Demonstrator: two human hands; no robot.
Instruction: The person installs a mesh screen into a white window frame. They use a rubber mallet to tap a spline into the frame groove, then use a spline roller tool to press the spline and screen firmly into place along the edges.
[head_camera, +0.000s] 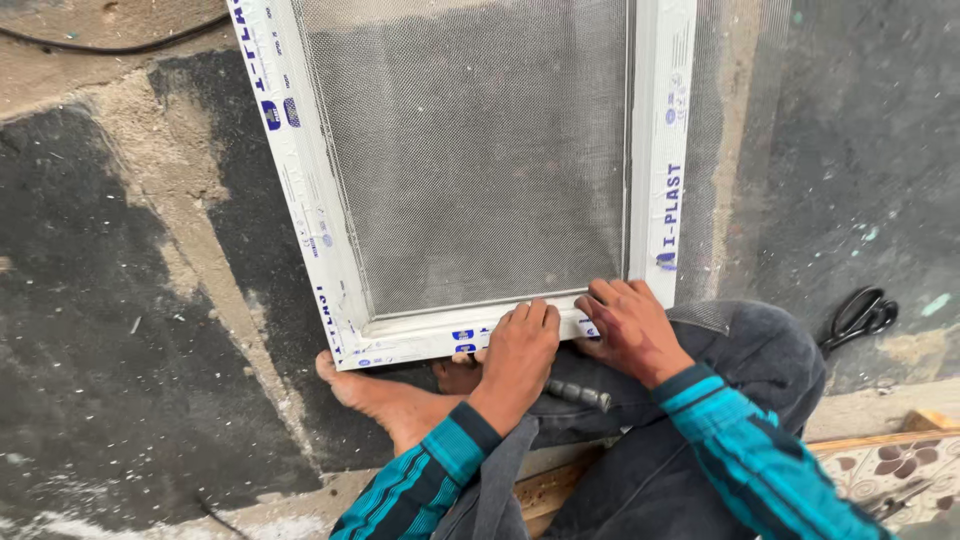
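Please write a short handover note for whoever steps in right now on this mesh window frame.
Left hand: fingers flat on the bottom rail of the white frame, holding nothing.
Right hand: fingers pressing at the frame's lower right corner, holding nothing.
The frame lies on the concrete floor, grey mesh stretched over it. Black scissors lie on the floor to the right. A dark tool handle rests on the lap.
Done: mesh lies across the opening.
Left: surplus mesh overhangs past the right rail, untrimmed. Whether the bottom edge is fully seated cannot be told.

Both hands, left hand (518, 350) and right hand (628, 325), press flat on the white window frame (420, 338) near edge, scissors (860, 315) lying off right.
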